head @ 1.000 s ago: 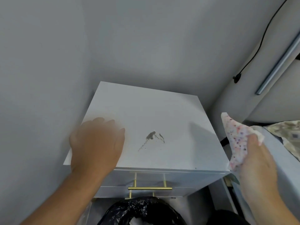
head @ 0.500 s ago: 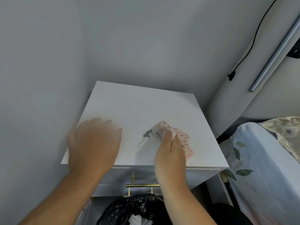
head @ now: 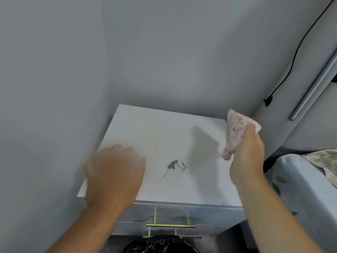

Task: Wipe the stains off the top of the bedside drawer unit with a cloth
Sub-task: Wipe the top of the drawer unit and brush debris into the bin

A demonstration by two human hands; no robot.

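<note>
Grey stain (head: 175,166) lies at the centre of the frame on the white top of the drawer unit (head: 155,128). Our right hand (head: 246,157) closes its grip on the spotted cloth (head: 235,132), raised to the stain's upper right. Our left hand (head: 114,172) rests flat and spread at lower left, so we judge the cloth must travel down-left.

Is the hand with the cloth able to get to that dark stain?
Probably yes. The right hand holds the cloth just right of the stain, with only bare top between. The left hand rests off to the other side.
</note>
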